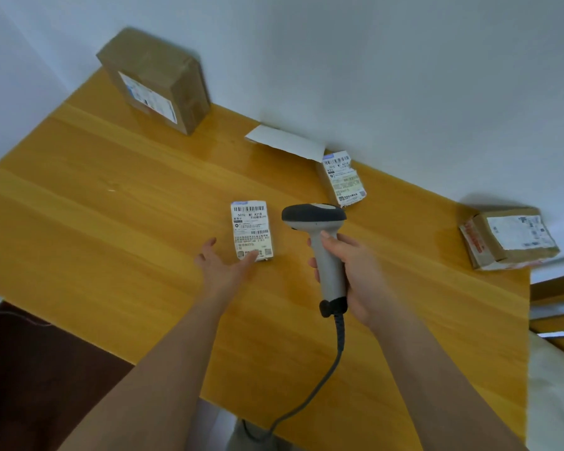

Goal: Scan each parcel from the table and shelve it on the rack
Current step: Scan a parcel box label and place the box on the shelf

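- White wall is seen behind a yellow wooden counter (111,177).
- Scanner (323,242) is held in the right grip (355,271), fingers curled round its handle.
- Small labelled parcel (252,231), at 9 o'clock of the scanner, is touched by the left grip (223,268), fingers spread.

On a yellow wooden worktop (111,196), the right hand (355,271) grips a corded scanner (319,229) while the open left hand (223,266) touches a small labelled parcel (251,229).
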Motion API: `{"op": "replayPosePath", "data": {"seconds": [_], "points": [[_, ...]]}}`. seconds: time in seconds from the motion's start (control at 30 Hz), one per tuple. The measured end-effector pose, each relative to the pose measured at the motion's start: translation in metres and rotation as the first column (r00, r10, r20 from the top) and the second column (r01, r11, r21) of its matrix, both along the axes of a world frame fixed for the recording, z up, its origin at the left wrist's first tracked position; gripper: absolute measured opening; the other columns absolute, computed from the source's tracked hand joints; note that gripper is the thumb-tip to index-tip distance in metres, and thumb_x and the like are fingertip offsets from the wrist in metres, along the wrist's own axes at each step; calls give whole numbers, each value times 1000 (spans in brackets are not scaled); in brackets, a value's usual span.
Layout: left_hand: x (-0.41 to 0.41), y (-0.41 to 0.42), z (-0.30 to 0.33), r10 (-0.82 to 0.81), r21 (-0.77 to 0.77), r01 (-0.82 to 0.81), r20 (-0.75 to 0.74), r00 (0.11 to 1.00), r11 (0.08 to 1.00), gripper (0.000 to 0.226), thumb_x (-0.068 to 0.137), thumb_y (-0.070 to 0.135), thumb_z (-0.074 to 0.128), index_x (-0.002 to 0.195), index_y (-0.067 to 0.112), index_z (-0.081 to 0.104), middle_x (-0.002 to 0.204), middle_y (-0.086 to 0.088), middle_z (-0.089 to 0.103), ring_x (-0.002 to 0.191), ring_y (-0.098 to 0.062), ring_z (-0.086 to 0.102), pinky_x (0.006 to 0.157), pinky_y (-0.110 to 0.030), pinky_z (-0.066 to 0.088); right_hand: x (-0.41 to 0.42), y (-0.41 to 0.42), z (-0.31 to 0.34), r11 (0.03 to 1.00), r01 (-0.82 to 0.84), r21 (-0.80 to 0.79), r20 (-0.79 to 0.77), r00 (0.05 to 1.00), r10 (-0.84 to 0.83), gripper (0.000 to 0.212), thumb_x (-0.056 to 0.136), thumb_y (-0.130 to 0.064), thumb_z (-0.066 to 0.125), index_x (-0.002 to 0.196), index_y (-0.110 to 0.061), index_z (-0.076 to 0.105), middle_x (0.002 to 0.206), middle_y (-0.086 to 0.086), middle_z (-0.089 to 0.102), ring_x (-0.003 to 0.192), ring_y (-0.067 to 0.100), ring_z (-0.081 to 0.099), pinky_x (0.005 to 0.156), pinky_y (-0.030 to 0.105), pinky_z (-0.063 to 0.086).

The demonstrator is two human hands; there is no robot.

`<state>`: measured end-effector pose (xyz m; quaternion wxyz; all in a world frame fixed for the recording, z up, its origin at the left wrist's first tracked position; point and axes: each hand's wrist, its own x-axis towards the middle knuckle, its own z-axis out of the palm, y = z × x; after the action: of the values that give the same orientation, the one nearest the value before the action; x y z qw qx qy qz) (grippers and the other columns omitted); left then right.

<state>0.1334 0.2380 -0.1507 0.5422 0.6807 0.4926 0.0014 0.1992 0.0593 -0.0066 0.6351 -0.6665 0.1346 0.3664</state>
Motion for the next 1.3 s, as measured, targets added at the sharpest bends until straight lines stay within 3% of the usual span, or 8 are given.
{"op": "replayPosePath", "data": {"seconds": [0.1, 0.23, 0.4, 0.7, 0.87, 0.97, 1.1, 1.3], "points": [[6, -5, -6, -28, -22, 27, -23, 999, 999, 84, 81, 41, 76, 145, 12, 30, 142, -10, 37, 119, -26, 49, 94, -38, 46, 1, 6, 3, 999, -33, -16, 7, 999, 33, 27, 98, -31, 59, 115, -12, 65, 97, 4, 66, 81, 16, 62, 75, 35, 51], [12, -8, -10, 37, -87, -37, -2, 999, 996, 53, 89, 33, 69, 129, 4, 51, 117, -6, 60, 100, -22, 58, 83, -34, 48, 1, 16, 13, 999, -41, 4, 8, 999, 41, 28, 97, -31, 60, 118, -13, 65, 98, 3, 66, 79, 14, 63, 72, 32, 52], [18, 0, -12, 70, -229, -84, -66, 995, 970, 55, 86, 33, 74, 128, 6, 51, 119, -5, 61, 108, -30, 61, 96, -48, 51, 2, 26, 29, 999, -18, 31, 15, 1000, 18, 25, 97, -28, 59, 113, -9, 65, 92, 6, 65, 75, 15, 61, 69, 32, 51], [37, 0, -9, 90, -251, -136, -185, 979, 958, 29, 89, 19, 70, 113, 4, 64, 115, -12, 66, 100, -29, 63, 89, -41, 54, -1, 27, 55, 1000, 0, 13, 2, 1000, 0, 24, 96, -26, 61, 110, -7, 66, 84, 6, 65, 72, 16, 59, 66, 32, 51], [40, 2, -5, 111, -287, -173, -219, 969, 942, 29, 88, 17, 72, 113, 4, 63, 117, -11, 65, 96, -27, 60, 87, -38, 54, -4, 23, 67, 1000, 23, 6, 12, 1000, -23, 23, 97, -27, 61, 107, -7, 66, 67, 0, 66, 68, 17, 58, 67, 33, 50], [41, 0, -3, 141, -308, -198, -197, 970, 931, 30, 89, 14, 70, 115, 3, 62, 120, -10, 65, 105, -27, 61, 85, -35, 51, -6, 19, 71, 1000, 25, -2, 20, 999, -25, 24, 96, -28, 61, 108, -8, 66, 72, 2, 67, 70, 17, 58, 68, 33, 50], [32, -4, 1, 212, -428, -254, -143, 967, 868, 38, 91, 4, 65, 125, 3, 50, 127, -10, 60, 117, -28, 56, 100, -40, 48, -8, 16, 72, 1000, 22, -9, 22, 1000, -21, 25, 96, -31, 62, 110, -11, 67, 83, 4, 68, 74, 16, 60, 70, 32, 52], [-10, 11, 22, 310, -635, -264, -41, 950, 726, 46, 89, -2, 65, 127, 5, 41, 109, -10, 66, 93, -23, 63, 83, -37, 51, -24, 22, 78, 997, 42, 69, 7, 999, -43, 22, 96, -29, 61, 112, -14, 66, 99, 8, 70, 75, 15, 62, 69, 33, 51]]}}
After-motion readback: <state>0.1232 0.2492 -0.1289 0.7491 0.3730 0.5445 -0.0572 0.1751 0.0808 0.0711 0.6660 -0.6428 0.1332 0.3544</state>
